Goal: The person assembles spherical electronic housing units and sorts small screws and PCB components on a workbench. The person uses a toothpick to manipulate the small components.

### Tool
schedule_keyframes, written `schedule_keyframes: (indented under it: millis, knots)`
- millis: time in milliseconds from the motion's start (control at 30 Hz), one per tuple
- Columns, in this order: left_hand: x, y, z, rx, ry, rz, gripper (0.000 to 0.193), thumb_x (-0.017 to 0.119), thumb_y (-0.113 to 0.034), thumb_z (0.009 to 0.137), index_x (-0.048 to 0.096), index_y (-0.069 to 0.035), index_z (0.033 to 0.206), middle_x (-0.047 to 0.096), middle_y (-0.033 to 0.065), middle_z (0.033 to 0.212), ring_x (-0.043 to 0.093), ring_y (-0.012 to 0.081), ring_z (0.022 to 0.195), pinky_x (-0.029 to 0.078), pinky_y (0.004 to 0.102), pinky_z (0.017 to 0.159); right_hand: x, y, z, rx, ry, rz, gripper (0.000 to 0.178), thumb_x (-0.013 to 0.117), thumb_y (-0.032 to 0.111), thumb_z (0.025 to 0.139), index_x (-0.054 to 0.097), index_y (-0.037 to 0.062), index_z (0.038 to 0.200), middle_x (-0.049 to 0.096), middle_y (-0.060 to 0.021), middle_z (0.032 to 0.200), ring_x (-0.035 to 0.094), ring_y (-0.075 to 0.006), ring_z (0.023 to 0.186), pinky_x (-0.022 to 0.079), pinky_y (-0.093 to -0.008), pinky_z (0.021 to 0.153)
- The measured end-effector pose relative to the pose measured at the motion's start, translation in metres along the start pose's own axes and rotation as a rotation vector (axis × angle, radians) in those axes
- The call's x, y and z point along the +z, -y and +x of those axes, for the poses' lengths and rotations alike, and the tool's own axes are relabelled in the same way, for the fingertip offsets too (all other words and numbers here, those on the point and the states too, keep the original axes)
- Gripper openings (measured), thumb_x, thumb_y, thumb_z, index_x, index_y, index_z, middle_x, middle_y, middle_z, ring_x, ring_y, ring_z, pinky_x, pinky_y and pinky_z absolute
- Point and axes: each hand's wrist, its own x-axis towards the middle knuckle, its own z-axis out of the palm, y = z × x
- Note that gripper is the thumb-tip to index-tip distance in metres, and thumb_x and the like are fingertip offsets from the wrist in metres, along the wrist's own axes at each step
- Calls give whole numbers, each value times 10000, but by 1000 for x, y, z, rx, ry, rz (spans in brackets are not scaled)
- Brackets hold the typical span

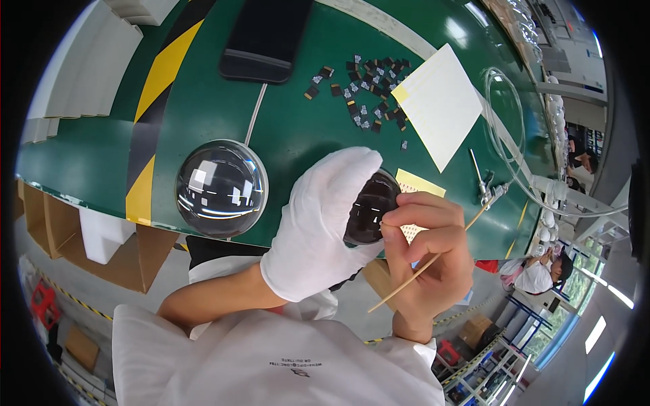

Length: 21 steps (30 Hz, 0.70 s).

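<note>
A dark glass dome (369, 208), round and glossy, sat above the near edge of the counter (291, 128), cupped in the left hand (325, 223). That hand wore a white cloth glove, and its grip was wrapped closely around the dome's rim and back, leaving the curved face bare. The dome looked smooth, hard and easy to scratch or smudge, probably slippery on bare skin, so the gloved hold by the rim seemed the safe place to take it; its weight looked modest for one hand.

The bare right hand (430, 254) was closed in a narrow pinch on a thin wooden stick (423, 266), its fingertips touching the dome's right edge. The stick looked light and stiff, likely to snap if bent.

Just behind the hands lay a yellow card (420, 184). To the left, near the same edge, stood a larger clear glass dome (221, 188). Farther back were a scatter of small dark chips (369, 91), a white sheet (443, 105), and a black phone (264, 37) by the far edge. Clear tubing (504, 128) curled toward the right side.
</note>
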Motion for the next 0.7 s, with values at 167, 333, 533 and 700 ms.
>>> schedule_keyframes:
  millis: [167,333,533,700]
  knots:
    - [1,-1,0,-66,9,-28,931,924,-130,664,485,-77,1484,530,190,1433,554,418,1263,469,481,1049,-2,1,3,30,18,2,369,742,-188,765,492,81,800,742,-155,934,685,-307,1014,548,-381,880]
    - [-1,-1,0,-84,16,-8,908,918,-132,664,500,-72,1467,546,189,1421,567,413,1246,478,477,1038,-4,-2,9,4,33,11,352,760,-161,745,513,82,804,751,-154,965,679,-299,1023,540,-384,880]
    - [0,-3,-1,-169,49,-68,882,912,-128,669,507,-62,1449,552,193,1416,575,420,1230,487,479,1032,-13,-3,22,276,155,226,316,775,-65,764,511,78,862,696,-231,1285,637,-233,1134,484,-341,980]
    - [0,-6,2,-125,29,-40,869,928,-146,680,511,-47,1435,558,198,1396,584,410,1230,496,470,1019,-9,-26,34,487,290,658,283,750,79,876,479,77,955,655,-249,1344,604,-224,1208,463,-338,1018]
